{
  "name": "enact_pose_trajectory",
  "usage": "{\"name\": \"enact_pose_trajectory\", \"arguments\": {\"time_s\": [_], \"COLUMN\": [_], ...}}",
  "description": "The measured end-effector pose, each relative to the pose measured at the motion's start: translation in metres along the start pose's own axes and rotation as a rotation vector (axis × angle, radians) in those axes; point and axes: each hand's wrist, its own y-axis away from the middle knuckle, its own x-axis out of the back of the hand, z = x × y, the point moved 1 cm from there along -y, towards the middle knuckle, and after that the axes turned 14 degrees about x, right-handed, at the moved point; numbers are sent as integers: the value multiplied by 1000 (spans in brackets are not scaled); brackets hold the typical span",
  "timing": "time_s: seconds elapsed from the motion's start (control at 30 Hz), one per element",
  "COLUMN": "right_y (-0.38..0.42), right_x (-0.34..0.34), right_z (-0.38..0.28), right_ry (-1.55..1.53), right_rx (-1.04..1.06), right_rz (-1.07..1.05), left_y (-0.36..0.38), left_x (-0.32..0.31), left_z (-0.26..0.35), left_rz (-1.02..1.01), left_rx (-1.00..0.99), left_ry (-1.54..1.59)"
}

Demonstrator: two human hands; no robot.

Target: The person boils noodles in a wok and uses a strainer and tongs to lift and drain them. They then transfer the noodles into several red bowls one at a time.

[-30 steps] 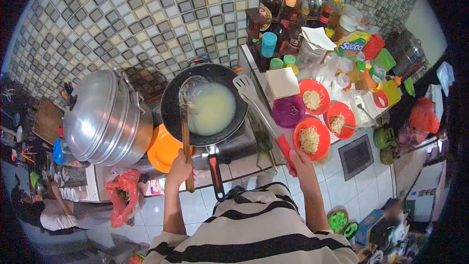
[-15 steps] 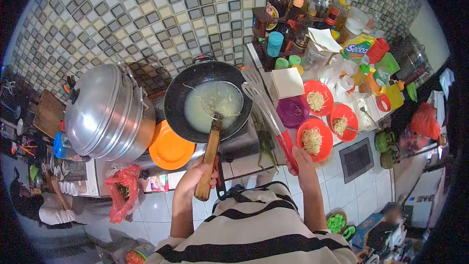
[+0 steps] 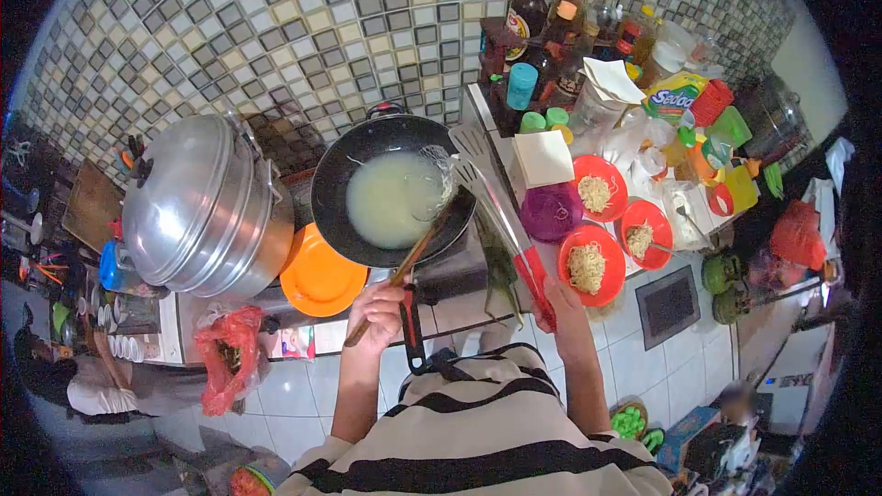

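Observation:
My left hand (image 3: 375, 312) is closed around the wooden handle of a wire skimmer (image 3: 404, 268). Its wire head is tipped on edge at the right side of a black wok (image 3: 333, 193), with a few noodle strands by it. Cloudy pale liquid (image 3: 386, 207) lies in the wok. Red-handled metal tongs (image 3: 501, 216) are gripped in my right hand (image 3: 568, 317), their slotted tips over the wok's right rim near the skimmer head. Close to that hand, red bowls hold noodles: a front bowl (image 3: 614, 289), a rear bowl (image 3: 611, 165) and a right bowl (image 3: 660, 253) with a utensil in it.
A large aluminium steamer (image 3: 193, 211) stands left of the wok, beside an orange plate (image 3: 322, 280). A purple dish (image 3: 549, 211) and sauce bottles (image 3: 528, 14) crowd the right counter. A red plastic bag (image 3: 225, 363) hangs front left. Other people are at both sides.
The skimmer has turned on edge and its head has moved right, from mid-liquid to the tongs' tips. My left hand has rotated with the handle; the tongs have barely shifted.

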Motion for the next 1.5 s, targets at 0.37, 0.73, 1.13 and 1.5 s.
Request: {"name": "enact_pose_trajectory", "arguments": {"time_s": [0.37, 0.73, 1.13, 1.5], "right_y": [0, -5, -11, -16], "right_x": [-4, -3, -6, -1], "right_z": [3, 6, 8, 19], "right_ry": [-3, -5, -1, 123], "right_rx": [-10, 1, -22, -27], "right_rz": [-37, -70, -119, -125], "left_y": [23, 71, 45, 30], "left_x": [-19, -35, -33, -43], "left_z": [10, 29, 3, -29], "left_rz": [-129, 395, 1103, 1173], "left_rx": [-4, -148, -449, -490], "left_ry": [128, -303, -1154, -1361]}}
